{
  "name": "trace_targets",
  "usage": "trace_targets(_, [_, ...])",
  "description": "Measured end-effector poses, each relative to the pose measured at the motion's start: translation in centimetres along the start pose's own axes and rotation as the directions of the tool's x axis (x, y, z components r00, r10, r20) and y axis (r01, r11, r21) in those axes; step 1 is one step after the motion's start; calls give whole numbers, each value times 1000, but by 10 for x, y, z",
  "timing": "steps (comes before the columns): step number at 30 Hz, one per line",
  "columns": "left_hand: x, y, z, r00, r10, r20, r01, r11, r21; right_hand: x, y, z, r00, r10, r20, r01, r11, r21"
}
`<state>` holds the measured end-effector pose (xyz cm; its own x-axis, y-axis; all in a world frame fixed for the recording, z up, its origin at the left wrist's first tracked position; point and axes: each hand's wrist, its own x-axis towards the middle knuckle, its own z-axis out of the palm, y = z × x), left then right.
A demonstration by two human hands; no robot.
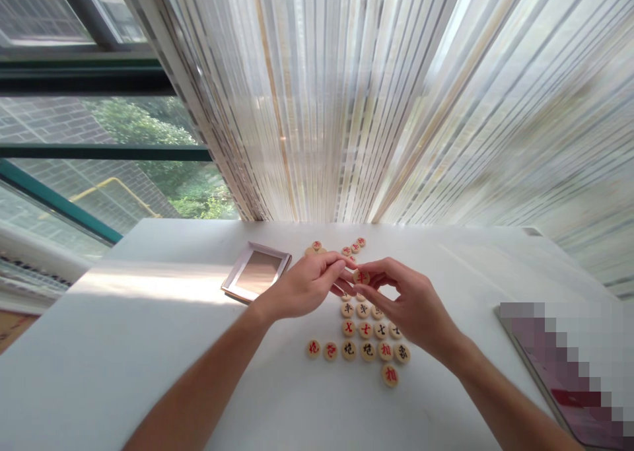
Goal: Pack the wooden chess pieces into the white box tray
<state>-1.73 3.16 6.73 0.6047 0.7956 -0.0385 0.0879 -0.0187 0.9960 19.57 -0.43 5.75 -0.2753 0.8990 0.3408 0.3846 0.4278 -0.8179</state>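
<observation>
Between the thumb and fingers of my right hand (pixel 409 299) is a round wooden Chinese chess piece (pixel 361 277), its red character facing up. My left hand (pixel 314 280) is beside it, fingers partly curled with the thumb over them. Its fingertips reach the left edge of the piece; whatever lies in the palm is hidden. Below the hands, rows of pieces with red or black characters lie on the white table, including a black piece (pixel 349 350) and a red piece (pixel 390 375) at the near end. My right hand covers part of these rows.
An open shallow box (pixel 256 271) stands left of my left hand. More pieces (pixel 355 247) lie beyond my hands, some partly hidden. A flat device (pixel 559 378), partly pixelated, lies at the right on the white table (pixel 148 345). A striped curtain (pixel 317 107) hangs behind.
</observation>
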Motion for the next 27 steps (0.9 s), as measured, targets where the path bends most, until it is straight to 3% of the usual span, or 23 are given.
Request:
trace_targets(10, [-4,8,3,1000,-12,10,12,1000,-20,1,-1,1,999,-14,-32,15,998,56])
trace_targets(17, [-7,14,2,998,43,51,-40,998,-50,0,-2,-3,998,-57,-4,57,991,118])
trace_targets(27, [-14,20,-3,987,159,-9,-151,953,261,0,-10,-10,996,34,81,-49,981,188])
